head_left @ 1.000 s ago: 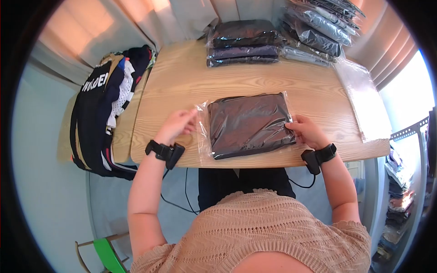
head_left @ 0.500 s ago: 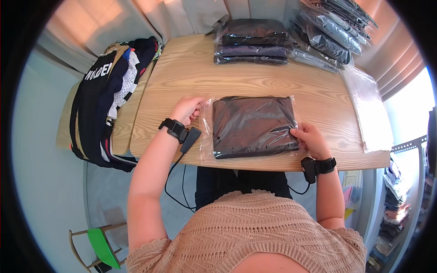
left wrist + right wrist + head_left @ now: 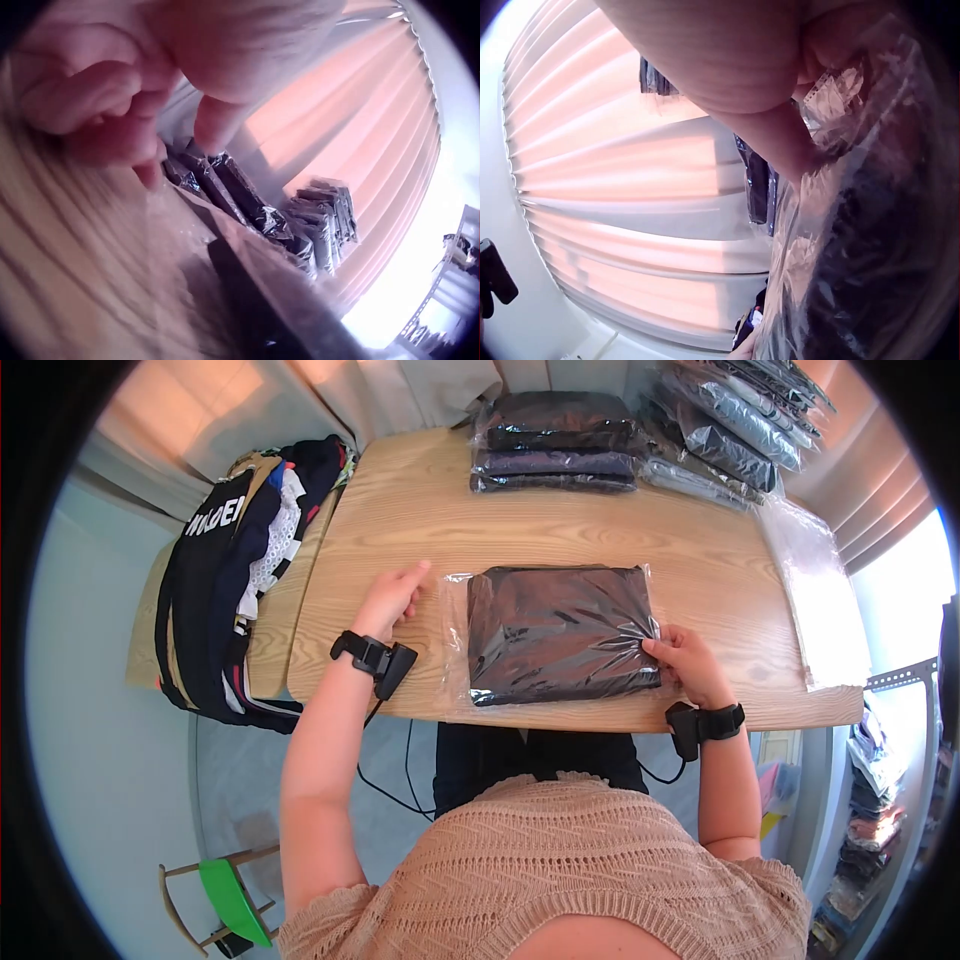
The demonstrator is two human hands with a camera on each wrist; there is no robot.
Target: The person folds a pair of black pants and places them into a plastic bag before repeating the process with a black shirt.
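A folded dark garment [image 3: 555,635] lies flat on the table inside a clear plastic bag [image 3: 455,650], whose loose end sticks out to the left. My right hand [image 3: 692,663] pinches the bag's right edge, thumb on top, and creases fan out from there. The right wrist view shows that thumb [image 3: 780,139] against the crinkled film. Left of the bag's loose end, my left hand [image 3: 393,600] hovers apart from it and holds nothing. Its index finger points forward while the other fingers curl loosely, as the left wrist view also shows.
Bagged dark garments [image 3: 555,440] are stacked at the back, with a taller pile of bagged clothes [image 3: 720,435] to their right. Clear empty bags [image 3: 810,595] lie along the table's right edge. Unbagged clothes [image 3: 215,580] are heaped on the left. A green-backed chair [image 3: 235,900] stands below.
My left hand went to the bag's upper left corner, then drew back left, away from it. My right hand keeps its pinch, and the film there has become more creased.
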